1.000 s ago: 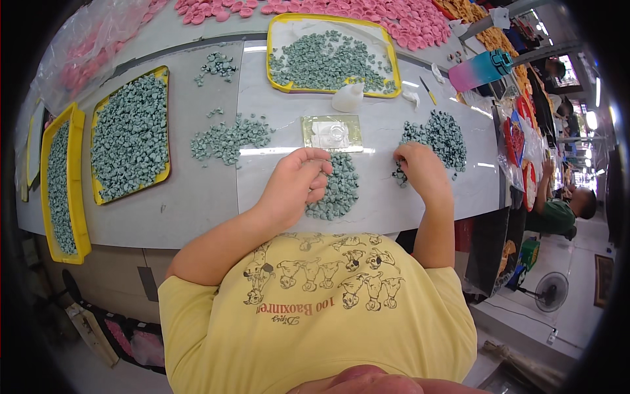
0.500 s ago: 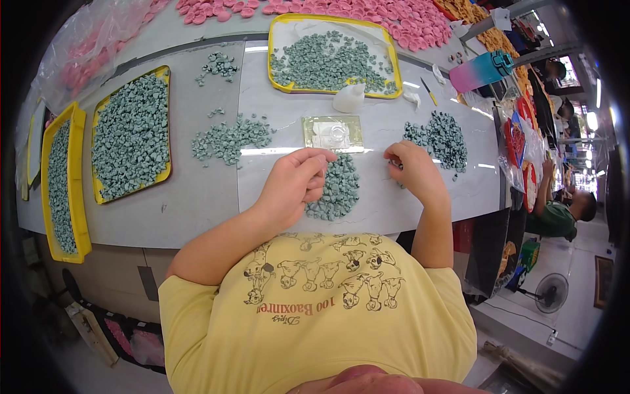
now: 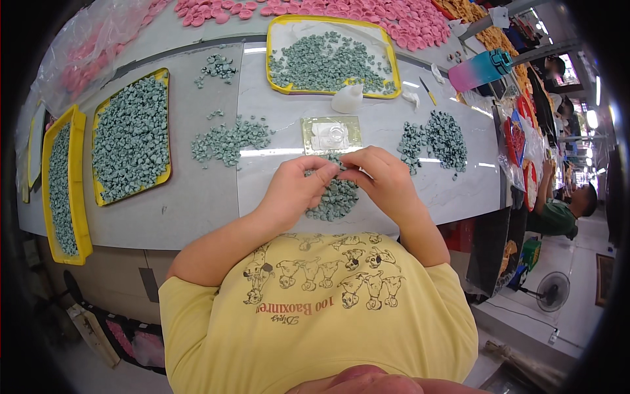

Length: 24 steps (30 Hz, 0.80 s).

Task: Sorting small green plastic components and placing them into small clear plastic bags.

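My left hand (image 3: 296, 187) and my right hand (image 3: 382, 176) meet at the fingertips over a pile of small grey-green pieces (image 3: 336, 197). Both are closed in a pinch, and a bit of green shows between their fingertips; its exact shape is too small to make out. Just beyond my fingers lies a flat square pad with a clear round dish (image 3: 333, 134) on it. Another heap of green pieces (image 3: 447, 141) sits to the right, and a looser heap (image 3: 231, 140) spreads to the left.
A white squeeze bottle (image 3: 348, 98) stands before a yellow-rimmed tray (image 3: 270, 65) of green pieces. Two more yellow trays (image 3: 164, 172) (image 3: 82, 226) are at the left. Pink pieces (image 3: 407, 26) cover the far side. A pink-and-blue drinking bottle (image 3: 479, 71) and a thin knife (image 3: 428, 90) lie right.
My right hand has moved left from beside the right-hand heap to meet my left hand over the near pile. The left hand has stayed nearly in place.
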Tool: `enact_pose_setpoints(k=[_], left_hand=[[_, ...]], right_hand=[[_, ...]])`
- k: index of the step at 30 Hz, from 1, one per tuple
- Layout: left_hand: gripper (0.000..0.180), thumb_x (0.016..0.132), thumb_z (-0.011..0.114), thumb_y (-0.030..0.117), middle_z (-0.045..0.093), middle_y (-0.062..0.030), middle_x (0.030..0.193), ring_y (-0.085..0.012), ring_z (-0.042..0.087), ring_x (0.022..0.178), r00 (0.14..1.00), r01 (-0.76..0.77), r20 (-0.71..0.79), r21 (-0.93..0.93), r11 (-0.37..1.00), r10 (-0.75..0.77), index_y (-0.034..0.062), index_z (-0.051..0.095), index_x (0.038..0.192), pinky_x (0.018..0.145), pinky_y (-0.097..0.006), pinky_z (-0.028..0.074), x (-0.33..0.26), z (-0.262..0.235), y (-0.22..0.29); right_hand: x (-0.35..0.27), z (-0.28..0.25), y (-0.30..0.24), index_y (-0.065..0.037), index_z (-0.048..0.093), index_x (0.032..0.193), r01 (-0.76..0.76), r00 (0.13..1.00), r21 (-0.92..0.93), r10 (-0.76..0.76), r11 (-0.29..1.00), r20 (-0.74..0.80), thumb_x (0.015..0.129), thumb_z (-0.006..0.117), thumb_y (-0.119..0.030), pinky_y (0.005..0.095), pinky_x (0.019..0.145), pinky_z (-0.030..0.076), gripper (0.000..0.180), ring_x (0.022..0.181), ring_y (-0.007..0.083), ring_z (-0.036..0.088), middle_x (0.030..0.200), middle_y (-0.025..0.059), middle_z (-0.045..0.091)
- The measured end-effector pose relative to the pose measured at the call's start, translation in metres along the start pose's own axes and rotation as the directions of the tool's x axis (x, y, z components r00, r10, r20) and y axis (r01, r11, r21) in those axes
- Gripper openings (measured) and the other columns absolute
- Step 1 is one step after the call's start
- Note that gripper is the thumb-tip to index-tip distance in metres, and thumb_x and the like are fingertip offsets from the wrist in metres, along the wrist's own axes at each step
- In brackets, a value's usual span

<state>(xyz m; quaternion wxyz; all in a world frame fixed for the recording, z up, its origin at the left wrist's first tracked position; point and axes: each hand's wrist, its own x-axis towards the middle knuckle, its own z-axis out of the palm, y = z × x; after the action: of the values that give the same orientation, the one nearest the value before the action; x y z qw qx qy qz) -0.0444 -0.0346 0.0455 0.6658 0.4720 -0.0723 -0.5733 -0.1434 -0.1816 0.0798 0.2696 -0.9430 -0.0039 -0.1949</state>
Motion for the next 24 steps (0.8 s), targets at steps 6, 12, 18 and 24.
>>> enact_pose_setpoints(k=[6, 12, 18, 24], left_hand=[[0.018, 0.090, 0.055, 0.017, 0.046, 0.0009, 0.071, -0.0032, 0.035, 0.052, 0.999, 0.025, 0.039, -0.102, 0.994, -0.021, -0.0003, 0.057, 0.094, 0.042, -0.019, 0.026, 0.000, -0.001, -0.002], [0.018, 0.089, 0.056, 0.016, 0.047, 0.0003, 0.071, -0.0033, 0.035, 0.051, 1.000, 0.004, 0.021, -0.093, 0.996, -0.002, -0.0007, 0.057, 0.094, 0.042, -0.019, 0.026, 0.000, 0.000, -0.002], [0.019, 0.090, 0.053, 0.015, 0.049, -0.0007, 0.074, -0.0032, 0.036, 0.052, 1.000, 0.028, -0.010, -0.001, 1.000, -0.028, -0.0019, 0.058, 0.098, 0.043, -0.018, 0.027, 0.000, 0.002, 0.000], [0.020, 0.091, 0.049, 0.011, 0.055, -0.0043, 0.086, -0.0027, 0.035, 0.053, 1.000, -0.028, 0.012, -0.062, 0.998, 0.029, -0.0020, 0.056, 0.104, 0.044, -0.018, 0.029, 0.000, -0.003, 0.001]], right_hand=[[-0.001, 0.006, 0.001, -0.005, 0.064, 0.084, 0.057, 0.996, 0.010, -0.056, 0.998, -0.067, 0.064, 0.074, -0.005, 0.0271, 0.057, 0.048, 0.022, 0.066, 0.0197, 0.059, 0.076, 0.0065, 0.062], [-0.004, 0.002, -0.001, -0.004, 0.066, 0.082, -0.105, 0.994, 0.137, 0.108, 0.985, -0.017, 0.067, 0.071, -0.001, 0.0254, 0.057, 0.048, 0.017, 0.067, 0.0167, 0.061, 0.078, 0.0059, 0.063], [-0.004, 0.000, 0.004, -0.003, 0.065, 0.081, -0.110, 0.993, 0.092, 0.105, 0.990, 0.057, 0.066, 0.070, 0.002, 0.0256, 0.056, 0.049, 0.016, 0.066, 0.0171, 0.061, 0.075, 0.0063, 0.062], [0.010, 0.010, 0.025, -0.004, 0.062, 0.079, 0.137, 0.984, -0.206, -0.157, 0.969, -0.081, 0.063, 0.070, 0.001, 0.0295, 0.054, 0.045, 0.019, 0.063, 0.0202, 0.056, 0.072, 0.0041, 0.058]])
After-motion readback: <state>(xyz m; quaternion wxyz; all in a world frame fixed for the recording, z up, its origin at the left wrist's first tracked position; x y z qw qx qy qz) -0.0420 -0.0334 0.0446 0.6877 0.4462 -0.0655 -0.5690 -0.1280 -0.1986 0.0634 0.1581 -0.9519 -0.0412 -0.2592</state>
